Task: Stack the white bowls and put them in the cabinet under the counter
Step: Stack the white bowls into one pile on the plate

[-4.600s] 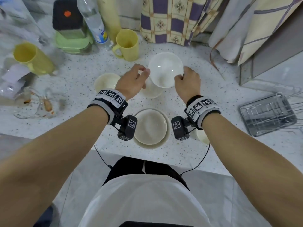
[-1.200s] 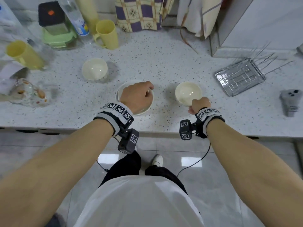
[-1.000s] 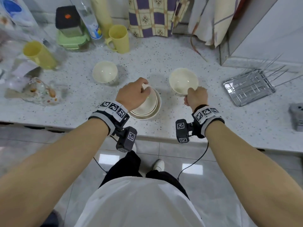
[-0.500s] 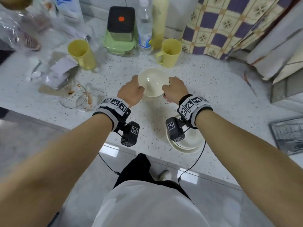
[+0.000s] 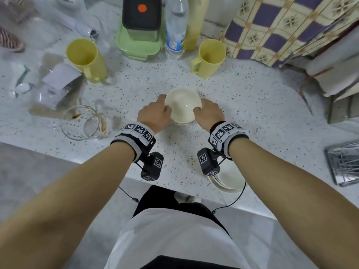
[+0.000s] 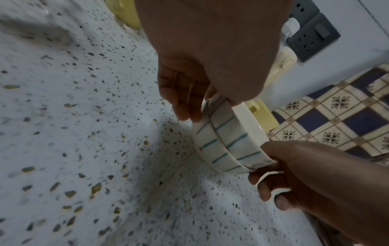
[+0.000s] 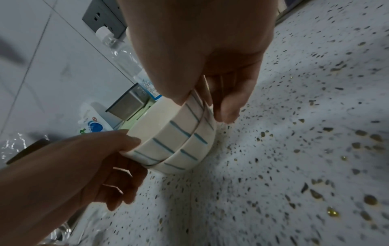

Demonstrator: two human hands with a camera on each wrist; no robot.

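Two small white bowls (image 5: 182,104) with blue stripes outside are nested one in the other at the middle of the speckled counter (image 5: 252,117). My left hand (image 5: 165,108) grips the left rim and my right hand (image 5: 198,110) grips the right rim. In the left wrist view my left hand (image 6: 189,106) pinches the nested bowls (image 6: 227,143). In the right wrist view my right hand (image 7: 212,106) pinches the same nested bowls (image 7: 174,139), which sit at counter level. A stack of larger white bowls (image 5: 231,181) stands by the counter's front edge, partly hidden under my right wrist.
Two yellow mugs (image 5: 209,57) (image 5: 85,59), a water bottle (image 5: 175,26) and a green box with a black top (image 5: 139,32) stand behind. A glass jar (image 5: 83,123) lies on the left, a metal rack (image 5: 343,164) sits on the right, and checked cloth (image 5: 281,26) hangs at the back right.
Both hands have brought the small bowl down into the second small bowl. The head view has shifted closer over them.
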